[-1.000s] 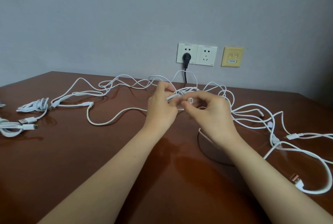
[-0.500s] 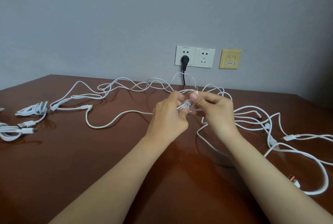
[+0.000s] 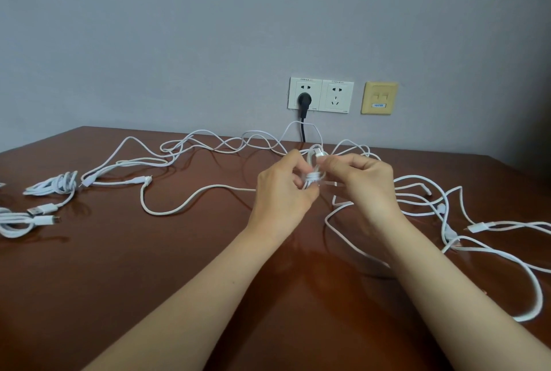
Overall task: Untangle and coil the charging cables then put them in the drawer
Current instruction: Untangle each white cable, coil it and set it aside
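Several white charging cables (image 3: 190,200) lie tangled across the brown table (image 3: 149,281). My left hand (image 3: 283,191) grips a small white cable bundle (image 3: 313,179) above the table's middle. Just to its right, my right hand (image 3: 360,185) pinches a loop of the same cable (image 3: 316,155) at the top of the bundle. The loose tail runs down and right onto the table. Two coiled cables (image 3: 56,185) lie at the far left, the nearer coil (image 3: 18,220) at the frame's edge. No drawer is in view.
Loose white cables (image 3: 465,221) sprawl over the right side of the table. On the wall behind are two white sockets (image 3: 320,95), one with a black plug (image 3: 304,100), and a yellow wall plate (image 3: 379,98).
Both hands have risen slightly and the cable between them has gathered into a tighter bundle. My right hand moved from the bundle's side to pinch a loop above it.
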`<action>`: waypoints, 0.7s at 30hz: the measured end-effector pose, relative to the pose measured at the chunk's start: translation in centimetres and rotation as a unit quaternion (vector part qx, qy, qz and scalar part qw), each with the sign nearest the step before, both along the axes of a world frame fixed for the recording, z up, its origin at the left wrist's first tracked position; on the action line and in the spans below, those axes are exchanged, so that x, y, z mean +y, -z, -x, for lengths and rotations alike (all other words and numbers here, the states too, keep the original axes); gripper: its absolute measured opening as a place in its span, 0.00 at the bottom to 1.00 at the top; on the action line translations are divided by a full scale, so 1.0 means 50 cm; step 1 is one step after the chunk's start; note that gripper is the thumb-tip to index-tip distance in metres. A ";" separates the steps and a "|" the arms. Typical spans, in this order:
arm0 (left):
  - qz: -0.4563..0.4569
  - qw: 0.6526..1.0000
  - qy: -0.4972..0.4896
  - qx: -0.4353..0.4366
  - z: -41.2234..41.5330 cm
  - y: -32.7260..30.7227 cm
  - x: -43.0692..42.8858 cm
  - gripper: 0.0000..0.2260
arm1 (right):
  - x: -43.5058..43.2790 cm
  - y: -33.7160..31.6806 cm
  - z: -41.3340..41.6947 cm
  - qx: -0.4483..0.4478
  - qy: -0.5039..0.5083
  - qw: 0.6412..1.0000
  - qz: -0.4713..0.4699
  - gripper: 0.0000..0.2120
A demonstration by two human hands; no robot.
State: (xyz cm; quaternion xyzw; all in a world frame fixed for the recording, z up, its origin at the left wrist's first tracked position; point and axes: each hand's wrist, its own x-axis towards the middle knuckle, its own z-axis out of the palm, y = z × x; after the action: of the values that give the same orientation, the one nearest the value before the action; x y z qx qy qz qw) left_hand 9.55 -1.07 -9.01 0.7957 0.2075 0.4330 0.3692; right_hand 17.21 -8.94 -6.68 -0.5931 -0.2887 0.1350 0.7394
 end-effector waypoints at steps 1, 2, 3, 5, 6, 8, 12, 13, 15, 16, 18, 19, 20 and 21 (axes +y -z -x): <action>-0.004 1.000 0.003 -0.006 0.000 0.001 0.000 0.17 | 0.001 0.001 0.000 -0.017 0.009 1.000 0.006 0.05; -0.010 1.000 0.005 -0.012 -0.001 0.003 0.001 0.17 | 0.003 0.003 -0.001 -0.039 0.022 0.999 0.019 0.04; -0.018 1.000 0.006 -0.018 -0.001 0.005 0.002 0.18 | 0.005 0.006 -0.002 -0.060 0.037 0.997 0.035 0.04; -0.028 0.999 0.010 -0.027 -0.004 0.008 0.003 0.18 | 0.006 0.008 -0.005 -0.078 0.056 0.994 0.057 0.06; -0.022 0.999 0.014 -0.030 -0.006 0.010 0.004 0.18 | 0.006 0.008 -0.005 -0.079 0.060 0.993 0.060 0.07; 0.016 0.999 0.031 -0.040 -0.011 0.012 0.004 0.17 | 0.005 0.007 -0.006 -0.085 0.066 0.992 0.060 0.09; 0.198 0.967 0.123 -0.103 -0.016 0.005 0.000 0.11 | 0.003 0.003 -0.007 -0.089 0.071 0.992 0.059 0.10; 0.252 0.949 0.149 -0.118 -0.017 0.001 0.001 0.10 | 0.003 0.003 -0.008 -0.093 0.072 0.991 0.062 0.10; 0.322 0.918 0.187 -0.134 -0.016 -0.005 0.006 0.08 | 0.005 0.006 -0.010 -0.103 0.070 0.989 0.074 0.09; 0.339 0.910 0.197 -0.134 -0.016 -0.006 0.011 0.10 | 0.007 0.008 -0.010 -0.108 0.070 0.988 0.081 0.09; 0.353 0.906 0.202 -0.119 -0.016 -0.004 0.017 0.11 | 0.011 0.014 -0.009 -0.112 0.072 0.987 0.092 0.12; 0.355 0.907 0.200 -0.107 -0.016 -0.002 0.019 0.11 | 0.013 0.017 -0.009 -0.115 0.077 0.985 0.098 0.12; 0.354 0.908 0.200 -0.096 -0.016 -0.002 0.019 0.11 | 0.014 0.018 -0.009 -0.118 0.083 0.984 0.106 0.12; 0.349 0.912 0.198 -0.090 -0.015 -0.002 0.018 0.09 | 0.015 0.020 -0.009 -0.118 0.091 0.982 0.113 0.11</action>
State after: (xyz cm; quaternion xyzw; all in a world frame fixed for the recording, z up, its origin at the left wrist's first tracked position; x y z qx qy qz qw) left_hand 10.31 -0.17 -8.90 0.5986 0.1497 0.3206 0.7186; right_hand 17.67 -8.18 -7.66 -0.7084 -0.3018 0.0280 0.6375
